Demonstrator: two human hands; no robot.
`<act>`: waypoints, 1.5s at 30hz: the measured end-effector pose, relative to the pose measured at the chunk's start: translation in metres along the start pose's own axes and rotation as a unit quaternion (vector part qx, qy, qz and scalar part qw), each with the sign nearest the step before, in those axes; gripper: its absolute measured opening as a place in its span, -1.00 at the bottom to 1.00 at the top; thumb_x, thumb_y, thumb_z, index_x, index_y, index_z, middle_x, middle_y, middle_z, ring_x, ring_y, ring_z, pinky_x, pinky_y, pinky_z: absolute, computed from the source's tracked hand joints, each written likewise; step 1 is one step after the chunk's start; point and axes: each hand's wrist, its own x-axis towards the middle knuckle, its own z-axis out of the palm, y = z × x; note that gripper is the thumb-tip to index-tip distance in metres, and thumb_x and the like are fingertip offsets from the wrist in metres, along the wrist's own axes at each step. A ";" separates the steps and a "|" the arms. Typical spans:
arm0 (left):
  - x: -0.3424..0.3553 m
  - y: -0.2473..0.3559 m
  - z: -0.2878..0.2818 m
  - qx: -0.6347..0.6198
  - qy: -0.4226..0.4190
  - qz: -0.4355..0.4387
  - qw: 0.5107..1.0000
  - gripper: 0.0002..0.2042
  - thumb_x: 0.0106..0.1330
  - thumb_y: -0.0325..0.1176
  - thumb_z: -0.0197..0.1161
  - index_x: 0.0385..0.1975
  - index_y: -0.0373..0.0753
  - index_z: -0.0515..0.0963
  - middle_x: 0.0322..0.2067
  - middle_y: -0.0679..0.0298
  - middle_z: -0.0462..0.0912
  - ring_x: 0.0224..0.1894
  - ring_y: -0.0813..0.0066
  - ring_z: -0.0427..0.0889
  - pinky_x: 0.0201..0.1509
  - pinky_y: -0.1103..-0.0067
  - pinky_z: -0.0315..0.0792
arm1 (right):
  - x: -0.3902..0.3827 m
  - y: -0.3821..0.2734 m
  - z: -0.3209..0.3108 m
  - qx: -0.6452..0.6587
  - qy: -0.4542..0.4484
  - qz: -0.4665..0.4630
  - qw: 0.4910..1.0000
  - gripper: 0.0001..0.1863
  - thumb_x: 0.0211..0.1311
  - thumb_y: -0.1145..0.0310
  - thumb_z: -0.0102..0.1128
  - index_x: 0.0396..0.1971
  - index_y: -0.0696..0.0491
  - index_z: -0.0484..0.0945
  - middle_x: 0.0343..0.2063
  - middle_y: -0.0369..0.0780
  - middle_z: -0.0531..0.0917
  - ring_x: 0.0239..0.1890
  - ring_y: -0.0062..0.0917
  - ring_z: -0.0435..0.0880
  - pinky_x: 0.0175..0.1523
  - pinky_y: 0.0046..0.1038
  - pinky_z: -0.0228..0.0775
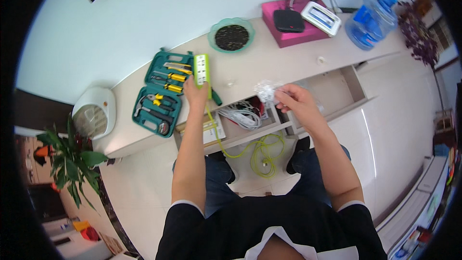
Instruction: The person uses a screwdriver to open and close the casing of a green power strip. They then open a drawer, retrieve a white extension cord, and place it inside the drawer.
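My left hand (195,95) is closed round the lower end of a lime-green and white power strip (202,70) on the cabinet top. The strip's yellow-green cord (264,151) runs down over the drawer front and lies in loose coils below. In my right hand (299,103), pinched between thumb and fingers, is a crumpled clear plastic bag (266,91), above the drawers. Left of the strip lies an open green tool case (156,74) with a hammer, pliers and yellow-handled tools. A dark green handle (216,97) rests beside my left hand.
Two drawers stand pulled out: one holds grey cables (243,118), the right drawer (353,84) shows a bare bottom. Along the back are a bowl of dark seeds (232,37), a pink box (276,38) with devices, and a blue water jug (370,24). A white bin-like container (108,108) stands left.
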 end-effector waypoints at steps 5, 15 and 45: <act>-0.049 0.109 -0.059 -0.423 -0.238 -0.060 0.872 -0.61 0.18 -0.34 0.18 -0.01 -0.35 0.38 -0.17 0.23 0.53 -0.11 0.43 0.48 0.04 0.52 0.33 | 0.007 0.005 0.002 0.003 -0.012 0.002 1.000 -0.77 0.22 0.24 0.08 -0.33 0.11 0.52 -0.47 -0.38 0.54 -0.45 -0.76 0.47 -0.35 -0.71 0.32; -0.097 0.124 -0.064 -0.619 -0.354 -0.186 0.676 -0.91 0.22 -0.43 0.14 -0.33 -0.26 0.49 -0.31 0.31 0.58 -0.28 0.54 0.55 -0.13 0.57 0.44 | 0.014 0.022 0.023 0.016 -0.031 0.033 0.999 -0.75 0.24 0.23 0.04 -0.31 0.10 0.55 -0.47 -0.38 0.55 -0.43 -0.77 0.45 -0.31 -0.70 0.32; -0.092 0.122 -0.071 -0.610 -0.337 -0.194 0.690 -0.83 0.24 -0.34 0.15 -0.31 -0.31 0.54 -0.45 0.29 0.59 -0.42 0.56 0.53 -0.27 0.64 0.39 | 0.018 0.024 0.022 0.044 0.005 -0.005 0.999 -0.81 0.21 0.29 0.10 -0.32 0.10 0.54 -0.47 -0.40 0.51 -0.42 -0.78 0.38 -0.28 -0.71 0.22</act>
